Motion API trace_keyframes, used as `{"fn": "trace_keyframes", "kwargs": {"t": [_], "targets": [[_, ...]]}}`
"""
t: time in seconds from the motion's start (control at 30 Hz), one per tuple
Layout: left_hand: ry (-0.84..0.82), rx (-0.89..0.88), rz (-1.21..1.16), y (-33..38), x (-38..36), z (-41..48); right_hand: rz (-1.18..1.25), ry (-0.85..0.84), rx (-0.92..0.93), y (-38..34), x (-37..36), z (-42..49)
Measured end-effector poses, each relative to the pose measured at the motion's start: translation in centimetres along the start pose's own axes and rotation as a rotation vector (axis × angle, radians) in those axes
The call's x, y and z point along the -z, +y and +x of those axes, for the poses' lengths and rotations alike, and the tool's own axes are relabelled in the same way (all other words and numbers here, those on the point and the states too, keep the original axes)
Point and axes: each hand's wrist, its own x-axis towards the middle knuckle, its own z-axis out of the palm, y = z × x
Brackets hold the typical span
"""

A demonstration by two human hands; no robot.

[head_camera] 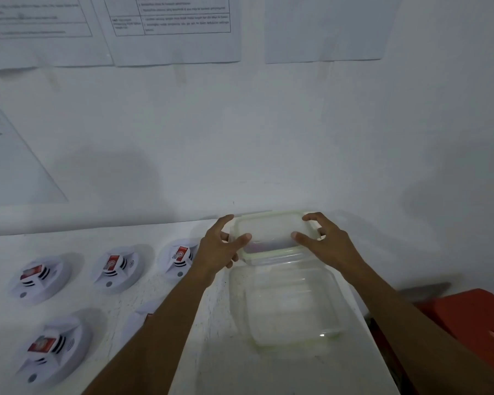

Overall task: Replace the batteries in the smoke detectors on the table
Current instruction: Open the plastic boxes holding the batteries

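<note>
Several white round smoke detectors lie on the white table (183, 323), each with a red-labelled battery on top: one at the far left (39, 277), one beside it (116, 267), one partly behind my left wrist (177, 259), and one in front (50, 347). Another detector (139, 317) is mostly hidden by my left forearm. My left hand (220, 249) and my right hand (321, 242) grip the two sides of a small clear lidded container (271, 232) by the wall. Something dark shows dimly inside it.
A larger clear container (288, 306) sits open just in front of the small one. A red stool (471, 317) stands past the table's right edge. Printed sheets (171, 27) hang on the white wall behind.
</note>
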Motion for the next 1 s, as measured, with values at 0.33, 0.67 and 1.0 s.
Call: {"fn": "trace_keyframes", "kwargs": {"t": [0.33,0.67,1.0], "targets": [[0.140,-0.179,-0.038,3.5,1.1,-1.5,0.214,0.092,0.077,-2.8,2.9,-0.5],[0.076,-0.222,-0.533,5.3,1.2,-2.2,0.830,-0.001,-0.051,-4.0,3.4,-0.4],[0.012,-0.335,-0.370,3.3,0.0,-2.2,0.820,-0.021,-0.056,-2.0,3.4,0.0]]}}
